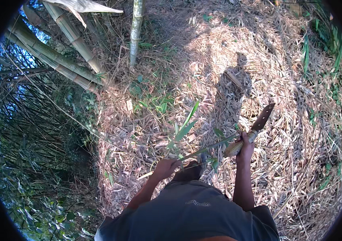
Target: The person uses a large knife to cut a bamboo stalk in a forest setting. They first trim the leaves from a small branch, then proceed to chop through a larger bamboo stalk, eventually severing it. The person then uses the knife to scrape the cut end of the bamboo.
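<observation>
My left hand [165, 168] is closed around one end of a thin green stalk [207, 150], which slants up to the right across the front of my body. My right hand [245, 148] grips the thick pale wooden handle [232, 150] of a machete. Its dark blade [264, 116], with a few small holes in it, points up and to the right, away from me. The stalk's far end meets the thumb side of my right hand; whether those fingers pinch it too is hidden. Green leaves [186, 127] stand up beside the stalk, near my left hand.
Dry leaf litter [159, 128] covers the ground. Thick bamboo culms [72, 36] lean at the upper left, and an upright pole-like trunk [135, 34] stands beside them. Dense foliage [30, 144] fills the left side, where the ground seems to drop. A long thin stem [54, 102] crosses there.
</observation>
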`<state>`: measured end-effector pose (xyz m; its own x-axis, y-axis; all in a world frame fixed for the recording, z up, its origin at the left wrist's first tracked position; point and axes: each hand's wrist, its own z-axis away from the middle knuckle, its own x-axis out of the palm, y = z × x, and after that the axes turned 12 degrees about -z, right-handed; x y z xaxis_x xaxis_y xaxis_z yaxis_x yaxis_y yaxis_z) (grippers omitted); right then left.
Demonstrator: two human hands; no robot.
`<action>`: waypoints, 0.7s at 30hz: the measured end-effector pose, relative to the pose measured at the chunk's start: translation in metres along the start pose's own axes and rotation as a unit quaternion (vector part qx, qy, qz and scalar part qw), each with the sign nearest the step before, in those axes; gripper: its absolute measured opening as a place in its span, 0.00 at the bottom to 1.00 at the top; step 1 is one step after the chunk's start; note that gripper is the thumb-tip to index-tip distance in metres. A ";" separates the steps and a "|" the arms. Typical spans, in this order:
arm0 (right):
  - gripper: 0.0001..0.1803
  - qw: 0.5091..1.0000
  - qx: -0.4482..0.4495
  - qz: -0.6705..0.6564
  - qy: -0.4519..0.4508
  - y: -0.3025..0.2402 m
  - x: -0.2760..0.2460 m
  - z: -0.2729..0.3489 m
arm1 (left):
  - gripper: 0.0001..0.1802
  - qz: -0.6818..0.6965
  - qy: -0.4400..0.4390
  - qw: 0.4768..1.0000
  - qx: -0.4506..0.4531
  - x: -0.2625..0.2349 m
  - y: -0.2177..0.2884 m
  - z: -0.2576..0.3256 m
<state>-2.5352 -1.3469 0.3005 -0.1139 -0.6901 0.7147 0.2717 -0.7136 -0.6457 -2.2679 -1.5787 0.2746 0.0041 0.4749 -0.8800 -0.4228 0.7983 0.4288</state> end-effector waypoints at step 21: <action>0.10 0.967 -0.018 0.252 -0.044 0.026 0.113 -0.370 | 0.17 -0.417 0.242 0.860 -0.168 -0.300 -0.004 -0.481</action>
<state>-2.8944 -1.4884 0.2651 0.1061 -0.9396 0.3255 0.2377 -0.2939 -0.9258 -2.7036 -1.9021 0.4387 0.0904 -0.4859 -0.8693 -0.6937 0.5955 -0.4051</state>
